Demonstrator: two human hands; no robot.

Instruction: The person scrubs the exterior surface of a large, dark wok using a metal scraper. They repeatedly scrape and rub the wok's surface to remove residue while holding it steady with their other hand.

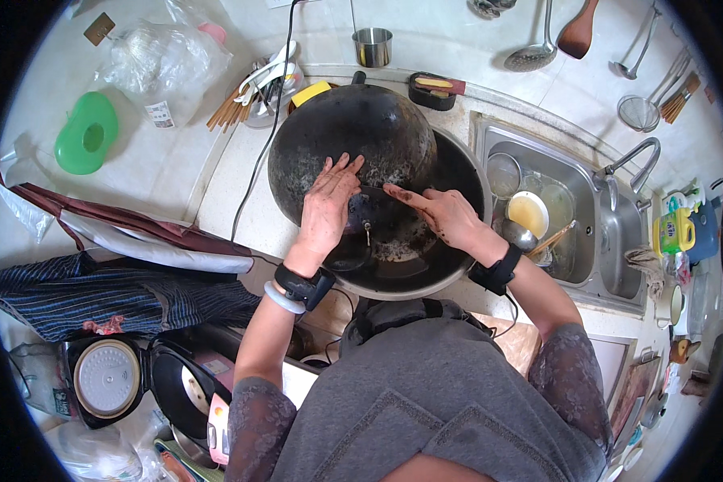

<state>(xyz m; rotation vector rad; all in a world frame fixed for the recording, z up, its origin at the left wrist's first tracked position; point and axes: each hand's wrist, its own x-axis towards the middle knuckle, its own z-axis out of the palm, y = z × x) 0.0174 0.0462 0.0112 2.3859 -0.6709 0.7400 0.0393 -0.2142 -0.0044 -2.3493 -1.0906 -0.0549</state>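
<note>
A blackened wok (361,132) stands tilted over a wide basin (487,199), its worn, patchy underside towards me. My left hand (331,205) lies with its fingers on the wok's underside. My right hand (449,217) is to the right of it, index finger pointing left and smudged dark, the other fingers curled. Between the hands shows a dark flat piece (370,196), close to both; what it is and how it is held cannot be told. A small metal ring (367,226) hangs below it. Dark liquid (403,268) lies in the basin's bottom.
On the right a steel sink (584,241) holds bowls, a strainer and chopsticks. Behind the wok stand a yellow sponge (311,94), a black caddy (432,96) and a utensil holder (265,111). A black cable (265,144) crosses the counter at left. An open rice cooker (175,385) is lower left.
</note>
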